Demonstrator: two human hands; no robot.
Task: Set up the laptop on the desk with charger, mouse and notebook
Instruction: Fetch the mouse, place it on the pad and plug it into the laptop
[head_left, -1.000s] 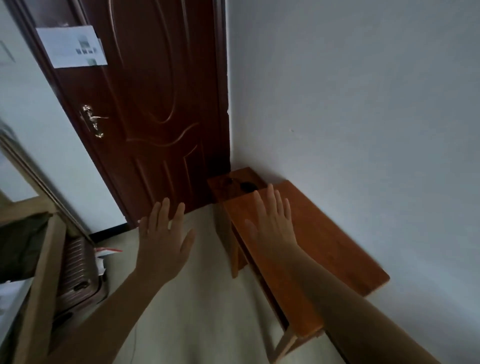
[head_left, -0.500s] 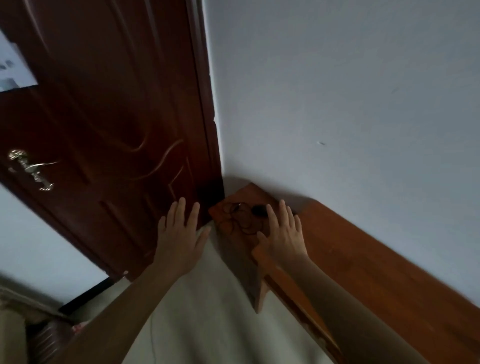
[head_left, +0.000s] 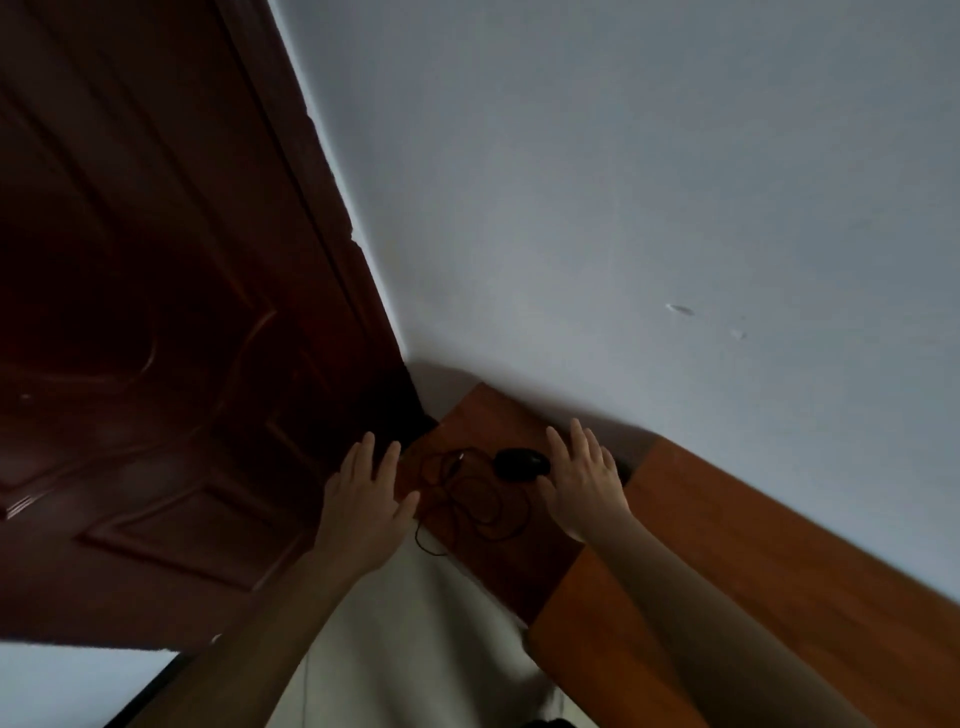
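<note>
Mouse (head_left: 521, 464), black, lies on the small brown table (head_left: 480, 415) at lower middle, cord (head_left: 448, 488) looped beside it. Right hand (head_left: 584, 483) has moved up just beside it, fingers straight; left hand (head_left: 366, 499), spread flat, holds nothing

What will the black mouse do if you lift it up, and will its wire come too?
The mouse looks small and rounded, so it is probably light and may slide rather than tip. Its thin cable lies in loose loops on the side table, so it is likely floppy and would trail behind, perhaps snagging at the edge.
</note>
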